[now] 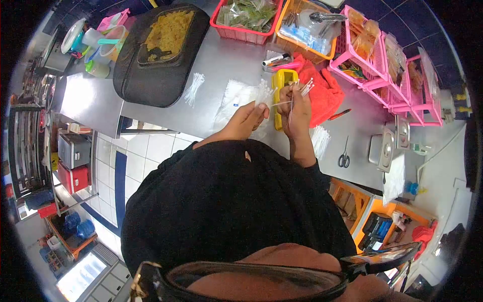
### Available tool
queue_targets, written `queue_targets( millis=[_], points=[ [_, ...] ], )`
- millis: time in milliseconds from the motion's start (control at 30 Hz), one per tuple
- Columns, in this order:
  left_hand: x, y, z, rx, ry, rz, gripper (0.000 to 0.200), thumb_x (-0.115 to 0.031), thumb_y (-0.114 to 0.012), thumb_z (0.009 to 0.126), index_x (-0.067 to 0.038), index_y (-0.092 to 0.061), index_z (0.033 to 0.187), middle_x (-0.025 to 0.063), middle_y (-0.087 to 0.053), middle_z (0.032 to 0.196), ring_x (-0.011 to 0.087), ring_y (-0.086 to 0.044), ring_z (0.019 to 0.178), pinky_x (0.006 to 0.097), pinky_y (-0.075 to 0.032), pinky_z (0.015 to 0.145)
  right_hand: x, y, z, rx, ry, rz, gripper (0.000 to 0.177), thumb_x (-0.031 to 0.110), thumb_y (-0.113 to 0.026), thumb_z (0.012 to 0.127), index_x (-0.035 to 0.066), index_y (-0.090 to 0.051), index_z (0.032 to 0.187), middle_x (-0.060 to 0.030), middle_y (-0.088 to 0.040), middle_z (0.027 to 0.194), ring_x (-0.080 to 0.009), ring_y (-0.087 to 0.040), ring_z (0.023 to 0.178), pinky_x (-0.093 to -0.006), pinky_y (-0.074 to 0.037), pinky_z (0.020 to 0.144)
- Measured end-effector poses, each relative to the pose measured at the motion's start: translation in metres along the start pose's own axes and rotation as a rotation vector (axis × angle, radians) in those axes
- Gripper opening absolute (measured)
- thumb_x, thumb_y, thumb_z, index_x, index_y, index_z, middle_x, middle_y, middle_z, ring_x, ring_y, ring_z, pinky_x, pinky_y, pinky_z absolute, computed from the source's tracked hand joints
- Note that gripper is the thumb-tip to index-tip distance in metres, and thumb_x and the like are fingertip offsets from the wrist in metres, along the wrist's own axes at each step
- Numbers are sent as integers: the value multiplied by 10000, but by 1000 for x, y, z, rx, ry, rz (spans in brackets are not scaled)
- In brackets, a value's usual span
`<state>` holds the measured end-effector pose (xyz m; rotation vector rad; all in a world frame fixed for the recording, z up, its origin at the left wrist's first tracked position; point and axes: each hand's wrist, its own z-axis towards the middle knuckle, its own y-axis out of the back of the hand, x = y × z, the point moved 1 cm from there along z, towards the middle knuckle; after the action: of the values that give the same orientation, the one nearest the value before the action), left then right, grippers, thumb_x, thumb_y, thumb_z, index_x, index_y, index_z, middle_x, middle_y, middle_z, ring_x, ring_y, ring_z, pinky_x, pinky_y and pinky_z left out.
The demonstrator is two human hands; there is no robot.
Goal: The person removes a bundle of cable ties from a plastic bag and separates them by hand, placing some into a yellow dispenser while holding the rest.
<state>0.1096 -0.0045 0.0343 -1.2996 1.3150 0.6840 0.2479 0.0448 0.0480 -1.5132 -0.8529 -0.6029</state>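
Note:
My left hand (247,120) is closed, its thumb and fingers pinching a bundle of thin white sticks (265,90) with knobbed ends. Close beside it, my right hand (298,108) is wrapped round another bunch of white sticks (306,87), their tips fanning out above the fingers. A single pale stick spans the gap between both hands. Behind the hands stands a yellow tray (278,120), partly hidden by the right hand. Clear plastic bags (230,100) lie left of my left hand. A loose pile of white sticks (194,89) sits farther left, and another pile (320,142) lies by my right wrist.
A red cloth (326,98) lies right of the hands, with black scissors (344,157) nearer the edge. Pink baskets (375,80), an orange basket (307,40) and a red basket (246,33) line the back. A black case (151,83) occupies the left.

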Motion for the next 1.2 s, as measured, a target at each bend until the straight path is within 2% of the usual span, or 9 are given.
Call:
queue_targets(
  millis=[133, 233, 333, 533, 633, 733, 933, 1033, 1200],
  points=[
    [-1, -2, -1, 48, 15, 79, 303, -306, -349, 966, -89, -495, 813, -71, -321, 581, 40, -268, 512, 207, -233, 476, -3, -8, 4, -114, 102, 6, 177, 271, -388, 954, 108, -404, 887, -8, -412, 594, -65, -301, 422, -222, -255, 406],
    [-3, -3, -2, 33, 11, 121, 302, -309, -350, 965, -88, -506, 831, -71, -319, 577, 41, -276, 514, 205, -237, 479, 1, -7, 3, -2, 73, 64, 175, 268, -381, 958, 112, -391, 878, 19, -336, 549, -68, -285, 431, -223, -252, 412],
    [-1, -2, 1, -20, -15, 139, 306, -311, -345, 965, -92, -504, 822, -71, -321, 578, 41, -275, 513, 206, -242, 479, 0, -2, 7, -20, 157, 100, 181, 257, -390, 956, 118, -392, 840, 37, -263, 527, -72, -254, 426, -230, -255, 420],
    [5, 5, 4, -99, -8, -4, 300, -310, -353, 961, -81, -501, 836, -64, -331, 575, 44, -284, 499, 206, -233, 465, 14, 14, 16, 14, 131, 134, 203, 241, -408, 947, 127, -401, 780, 40, -243, 523, -81, -297, 476, -250, -280, 434],
    [7, 6, 6, -68, -34, -82, 285, -300, -355, 962, -81, -489, 838, -66, -319, 568, 42, -265, 478, 208, -214, 449, 11, -2, 11, -182, 41, 158, 179, 236, -402, 945, 126, -420, 805, 35, -270, 543, -84, -328, 509, -260, -303, 428],
    [10, 4, 5, -57, -56, -134, 279, -294, -358, 963, -80, -485, 836, -66, -315, 566, 40, -259, 475, 204, -207, 445, 7, 11, 6, 159, -163, 301, 162, 244, -396, 947, 124, -440, 849, 29, -310, 579, -77, -314, 485, -252, -311, 416],
    [9, 0, 4, -56, -25, -127, 304, -317, -357, 964, -100, -468, 784, -62, -318, 581, 38, -262, 488, 198, -220, 458, 0, 1, -4, 164, -355, 101, 184, 293, -401, 948, 123, -436, 888, 36, -319, 594, -56, -252, 424, -217, -230, 381],
    [9, -1, 4, -52, -22, -112, 299, -317, -364, 962, -97, -477, 793, -61, -325, 585, 41, -270, 498, 204, -226, 465, -9, 2, -5, 244, -343, 60, 194, 302, -414, 944, 113, -452, 950, 49, -315, 590, -51, -247, 418, -213, -192, 380],
    [6, -2, 1, -48, -13, -73, 300, -322, -373, 958, -96, -481, 793, -61, -328, 588, 44, -275, 503, 202, -228, 465, -13, -5, -11, 146, -222, -107, 216, 270, -496, 914, 72, -516, 1000, 66, -316, 549, -35, -247, 400, -211, -178, 382]
  ],
)
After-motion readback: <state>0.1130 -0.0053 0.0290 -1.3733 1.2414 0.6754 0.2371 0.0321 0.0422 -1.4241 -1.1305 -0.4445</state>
